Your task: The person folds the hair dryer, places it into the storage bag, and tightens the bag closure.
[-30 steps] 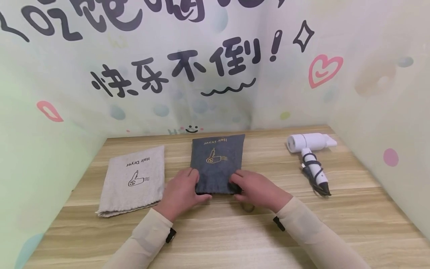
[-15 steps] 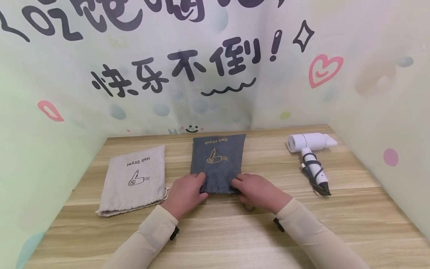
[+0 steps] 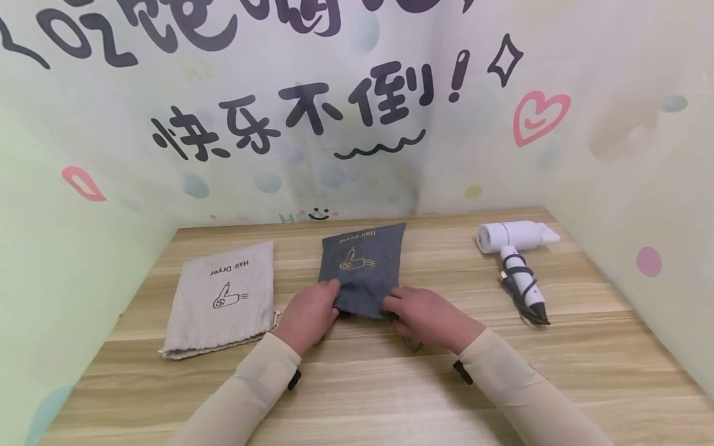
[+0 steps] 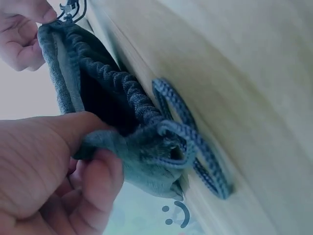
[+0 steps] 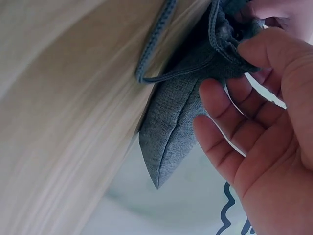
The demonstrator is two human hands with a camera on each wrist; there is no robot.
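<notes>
A dark blue-grey drawstring bag (image 3: 365,285) printed "Hair Dryer" in gold lies at mid-table, its mouth toward me. My left hand (image 3: 309,317) pinches the near left of its rim between thumb and fingers; the left wrist view shows the mouth (image 4: 105,98) parted and dark inside. At the other end of the rim, my right hand (image 3: 426,314) pinches the cloth with thumb and forefinger, the other fingers loosely bent. Looped drawstring cord (image 4: 195,142) hangs from the bag's edge onto the table. What the bag holds, if anything, is hidden.
A beige "Hair Dryer" drawstring bag (image 3: 223,297) lies flat to the left of my left hand. On the right lies a white hair dryer (image 3: 515,237) with its black cord (image 3: 519,279) wound round the handle. Printed curtain walls (image 3: 357,179) border the wooden table (image 3: 379,396).
My left hand has shifted right and taken the bag's rim. The near edge has lifted and opened, and the bag's upper side has buckled. My right hand has barely moved.
</notes>
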